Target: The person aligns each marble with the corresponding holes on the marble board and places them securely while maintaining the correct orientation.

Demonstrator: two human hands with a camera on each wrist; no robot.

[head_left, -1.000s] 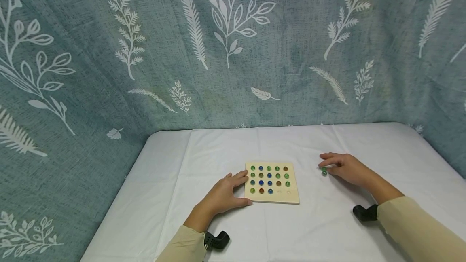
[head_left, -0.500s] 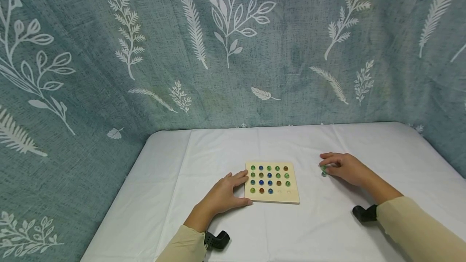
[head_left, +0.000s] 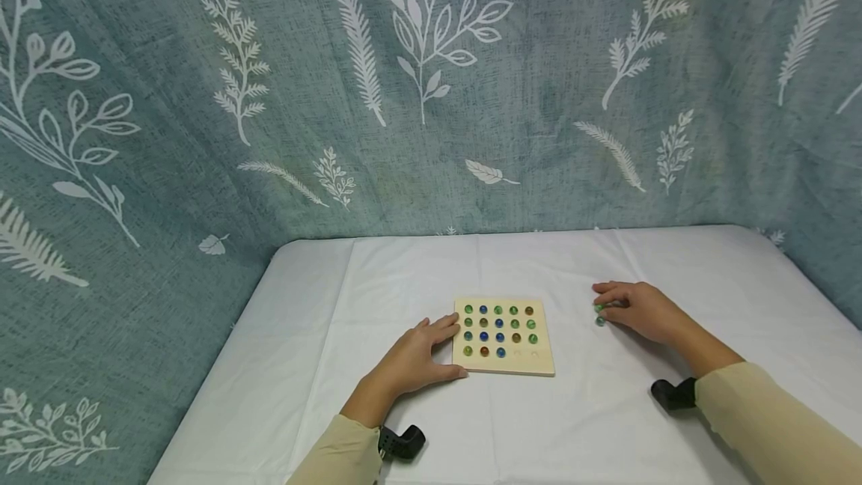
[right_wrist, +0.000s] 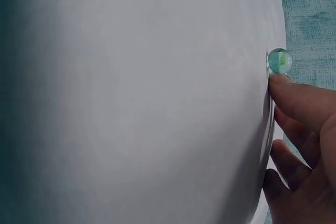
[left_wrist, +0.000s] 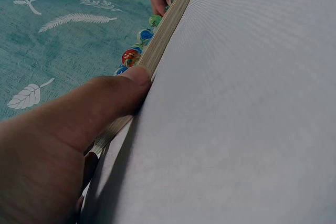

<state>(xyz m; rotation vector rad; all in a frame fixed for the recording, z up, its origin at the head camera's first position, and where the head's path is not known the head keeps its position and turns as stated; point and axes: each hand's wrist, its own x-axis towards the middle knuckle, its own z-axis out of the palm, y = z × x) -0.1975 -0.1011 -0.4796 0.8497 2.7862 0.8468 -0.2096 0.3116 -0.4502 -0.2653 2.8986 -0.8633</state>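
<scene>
A pale wooden board (head_left: pixel 512 365) lies on the table, holding rows of green, blue and brown glass marbles; two bare hollows show at its front right. My left hand (head_left: pixel 411 361) rests against the board's left side, its fingers fairly straight. In the left wrist view, the thumb (left_wrist: pixel 123 90) presses the front edge. Off to the right, my right hand (head_left: pixel 636 309) has thumb and forefinger around a green marble (head_left: pixel 598 308), mostly hidden by the fingers. A clear marble with a green swirl (right_wrist: pixel 280 60) sits just beyond the thumb tip in the right wrist view.
White cloth (head_left: pixel 532 432) covers the table. A blue-green curtain with white leaf prints (head_left: pixel 539 96) hangs behind it and along the sides. Each wrist wears a black camera, such as the left one (head_left: pixel 402 444).
My right thumb and forefinger have closed in around the green marble, which shows less than before. The left hand and board stay in place; the head view has shifted slightly.
</scene>
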